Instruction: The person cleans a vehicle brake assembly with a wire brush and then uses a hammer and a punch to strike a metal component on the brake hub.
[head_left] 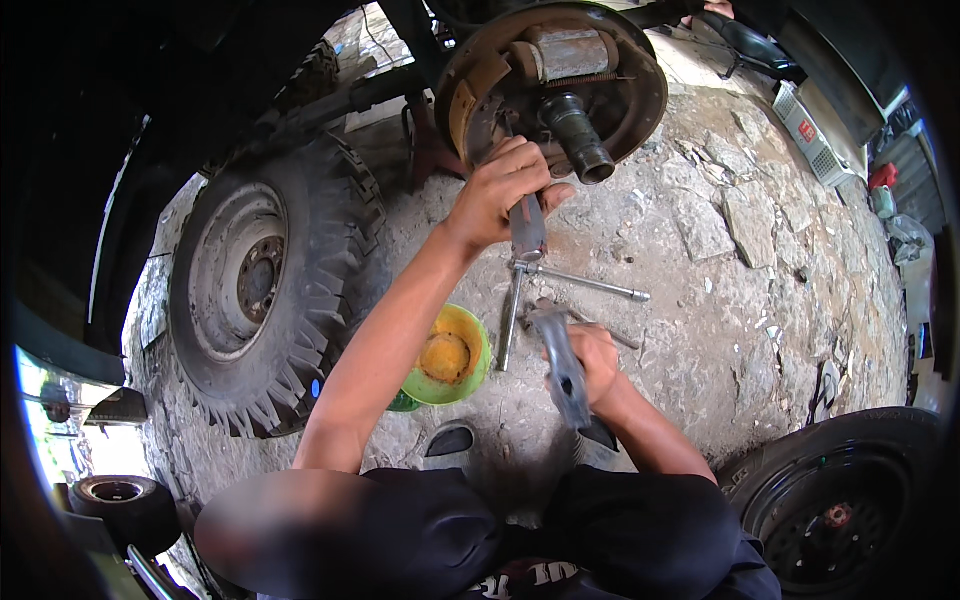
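My left hand [500, 190] is closed round a dark-handled tool [527, 232], its shaft reaching into a rusty drum brake backing plate [458, 105]. A cylinder part [560, 55], spring [590, 78] and protruding metal spindle [590, 150] sit on this assembly. Lower right, my right hand [592, 360] grips a grey metal hammer [565, 385]. Below the assembly a cross wrench [600, 285] and another metal bar [622, 339] lie on the rough floor. A green bowl [475, 365] with yellow inside sits left of the wrench.
A large off-road wheel [210, 280] stands at left, another wheel [830, 500] at lower right, a small tyre [140, 520] at lower left. A red jack stand [420, 160] is behind the assembly. A white crate [810, 135] and another person's hand [718, 10] are at upper right.
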